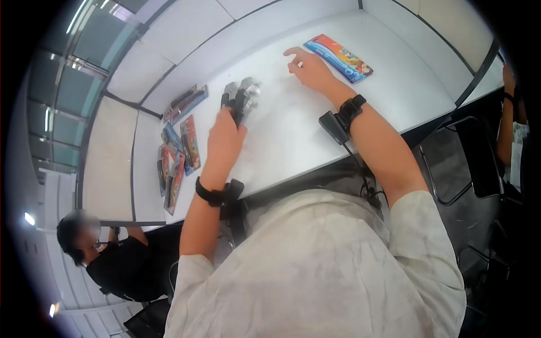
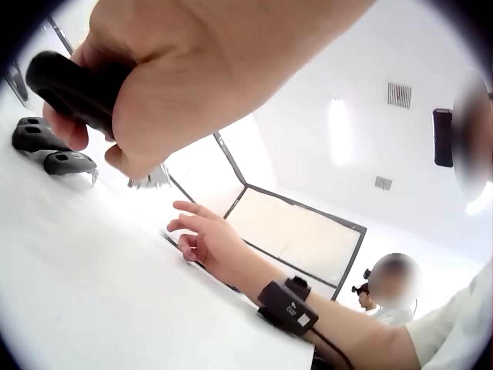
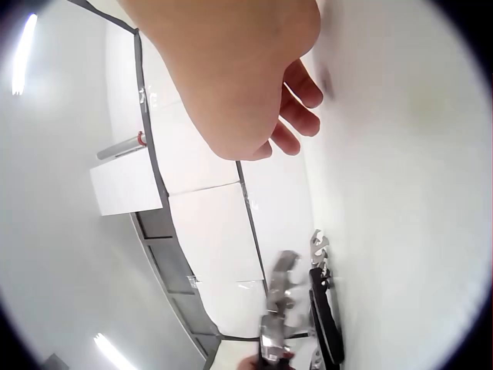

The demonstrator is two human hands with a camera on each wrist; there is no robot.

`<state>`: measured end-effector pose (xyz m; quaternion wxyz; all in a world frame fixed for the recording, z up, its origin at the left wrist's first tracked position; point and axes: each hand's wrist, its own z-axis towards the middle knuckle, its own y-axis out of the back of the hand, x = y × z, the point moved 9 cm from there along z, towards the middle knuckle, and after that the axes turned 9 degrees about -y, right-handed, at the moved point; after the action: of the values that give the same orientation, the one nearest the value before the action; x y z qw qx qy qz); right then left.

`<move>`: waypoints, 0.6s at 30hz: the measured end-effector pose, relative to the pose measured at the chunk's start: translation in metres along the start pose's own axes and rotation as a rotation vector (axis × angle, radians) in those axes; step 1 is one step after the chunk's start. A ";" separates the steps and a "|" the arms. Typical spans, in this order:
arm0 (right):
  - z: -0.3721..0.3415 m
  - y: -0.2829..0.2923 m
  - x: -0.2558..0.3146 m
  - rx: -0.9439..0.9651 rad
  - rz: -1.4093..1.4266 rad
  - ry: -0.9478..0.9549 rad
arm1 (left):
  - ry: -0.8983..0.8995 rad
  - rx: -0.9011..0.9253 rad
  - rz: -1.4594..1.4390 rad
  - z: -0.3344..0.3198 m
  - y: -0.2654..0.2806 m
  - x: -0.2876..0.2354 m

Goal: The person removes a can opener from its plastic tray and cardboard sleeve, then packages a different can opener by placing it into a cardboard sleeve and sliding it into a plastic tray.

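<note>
My left hand grips the black handle of a can opener, whose hooked metal head points away from me. Beside it more black-handled can openers lie on the white table; their handles also appear just past my fingers in the left wrist view. My right hand hovers low over the table with its fingers loosely bent and nothing in them. Just to its right lies a flat blue and orange-red printed package.
Several similar packages lie scattered at the table's left end. Low white partitions border the table. A person in black sits beyond the left side, and a black chair stands on the right.
</note>
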<state>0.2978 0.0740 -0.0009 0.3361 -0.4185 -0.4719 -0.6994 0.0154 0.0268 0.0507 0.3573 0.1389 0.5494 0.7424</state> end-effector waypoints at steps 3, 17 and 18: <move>0.005 -0.003 -0.005 0.005 -0.010 -0.001 | 0.030 -0.040 0.031 0.034 0.012 0.020; 0.005 -0.001 -0.006 -0.002 0.002 -0.001 | 0.285 0.147 0.331 0.059 -0.048 0.069; 0.005 -0.001 -0.006 -0.001 0.004 -0.003 | 0.310 0.188 0.311 0.060 -0.048 0.070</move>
<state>0.3006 0.0796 -0.0062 0.3368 -0.4207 -0.4713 -0.6982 0.0204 0.1242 0.0151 0.1357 0.1390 0.6365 0.7464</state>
